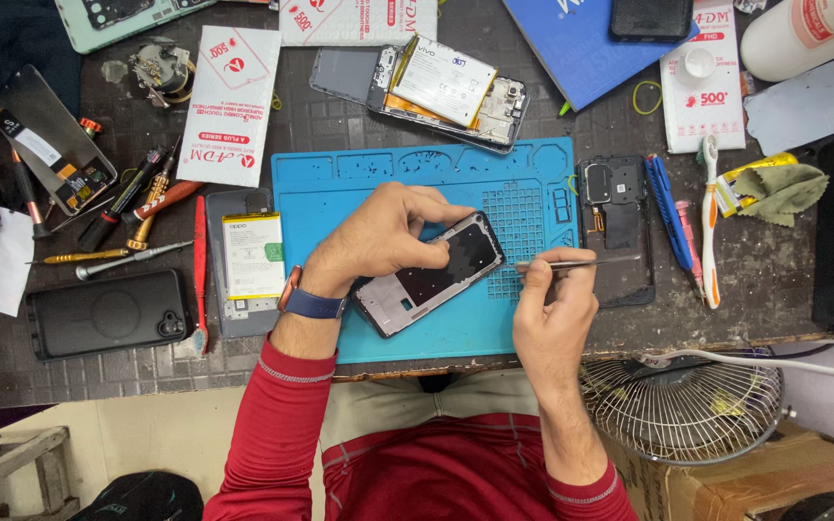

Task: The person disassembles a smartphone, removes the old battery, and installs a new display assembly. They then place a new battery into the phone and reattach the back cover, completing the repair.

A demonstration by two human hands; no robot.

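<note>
Phone frame [431, 275] on blue mat [378, 183] (opened phones [451, 87] around), hands gripping frame, tweezers [557, 263]

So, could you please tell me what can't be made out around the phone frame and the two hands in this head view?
- Left hand covers the upper left of the phone frame, so what its fingertips touch is hidden.
- The tips of the tweezers in the right hand are too thin to show whether they grip anything.
- The dismantled phone at the top left is cut off by the frame edge.
</note>
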